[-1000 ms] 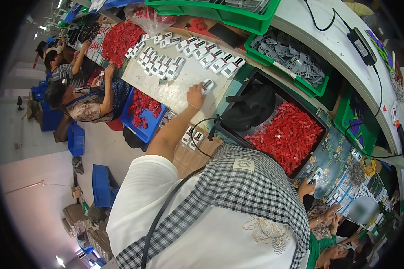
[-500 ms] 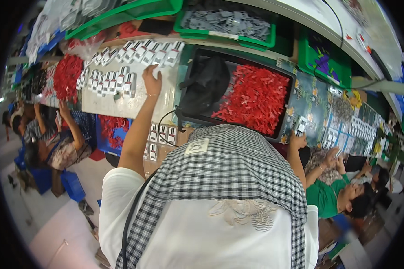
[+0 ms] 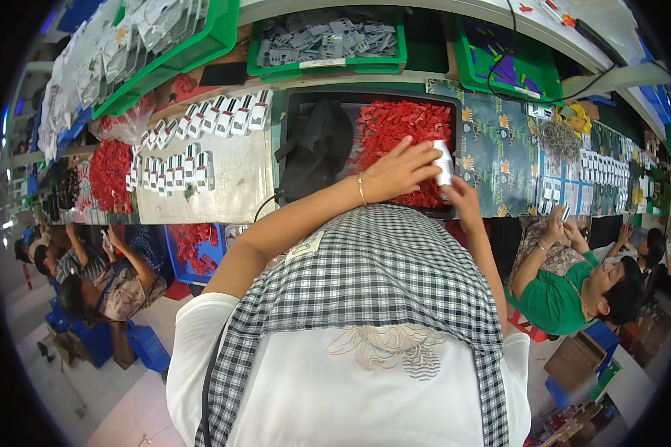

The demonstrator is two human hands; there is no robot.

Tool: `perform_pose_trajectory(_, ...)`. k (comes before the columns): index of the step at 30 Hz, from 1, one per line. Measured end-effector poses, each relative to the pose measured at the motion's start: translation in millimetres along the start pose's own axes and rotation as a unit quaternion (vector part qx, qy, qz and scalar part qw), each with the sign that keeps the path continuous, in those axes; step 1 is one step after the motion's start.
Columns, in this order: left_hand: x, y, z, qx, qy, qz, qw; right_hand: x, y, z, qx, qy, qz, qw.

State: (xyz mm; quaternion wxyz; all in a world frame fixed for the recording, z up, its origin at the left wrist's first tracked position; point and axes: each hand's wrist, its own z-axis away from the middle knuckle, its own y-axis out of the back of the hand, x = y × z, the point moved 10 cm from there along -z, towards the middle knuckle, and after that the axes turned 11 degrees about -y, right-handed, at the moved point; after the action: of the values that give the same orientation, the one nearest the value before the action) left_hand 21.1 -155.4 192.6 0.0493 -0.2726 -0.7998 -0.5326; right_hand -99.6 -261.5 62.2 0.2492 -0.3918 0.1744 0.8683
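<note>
Over the tray of red parts, a small white plastic casing [image 3: 443,162] is held between my two hands. My left hand [image 3: 401,176] reaches across from the left, its fingertips closed against the casing's left side. My right hand [image 3: 464,201] grips the casing's lower end with thumb and fingers. Beneath them lie many small red plastic pieces [image 3: 395,119] in a black tray [image 3: 294,175]. A black cloth or bag [image 3: 317,149] covers the tray's left part. Exactly how the fingers meet the casing is partly blurred.
Rows of white casings [image 3: 231,115] stand on the pale board [image 3: 238,179] to the left. Green bins of grey parts [image 3: 328,41] and purple parts [image 3: 499,71] line the back. Co-workers sit at left and right, one in a green shirt [image 3: 548,302]. A black cable [image 3: 265,203] lies beside the tray.
My left hand has moved right, from the casings on the board to over the tray. My right hand has brought its casing leftward, and both hands now meet at it.
</note>
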Motion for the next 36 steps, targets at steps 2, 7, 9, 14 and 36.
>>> perform_pose_trajectory(2, 13.8, -18.5, -9.7, -0.043, -0.065, -0.121, 0.990, -25.3, -48.2, 10.5, -0.153, 0.059, 0.040, 0.986)
perform_pose_trajectory(7, -51.3, -46.5, 52.0, -0.078, 0.222, 0.103, 0.967, -17.6, -51.1, -18.3, -0.069, 0.034, 0.117, 0.990)
perform_pose_trajectory(9, -74.4, -47.2, 88.9, -0.004, 0.346, 0.188, 0.919, -30.2, -36.0, -21.4, 0.118, 0.142, 0.323, 0.928)
perform_pose_trajectory(14, -99.1, -57.4, 138.3, 0.168, 0.476, 0.360, 0.785, -11.4, -58.4, -41.1, 0.111, 0.160, 0.494, 0.847)
perform_pose_trajectory(36, -80.3, -65.8, 97.3, 0.243, 0.484, 0.532, 0.651, -13.3, -21.9, -34.3, -0.038, 0.068, -0.078, 0.994)
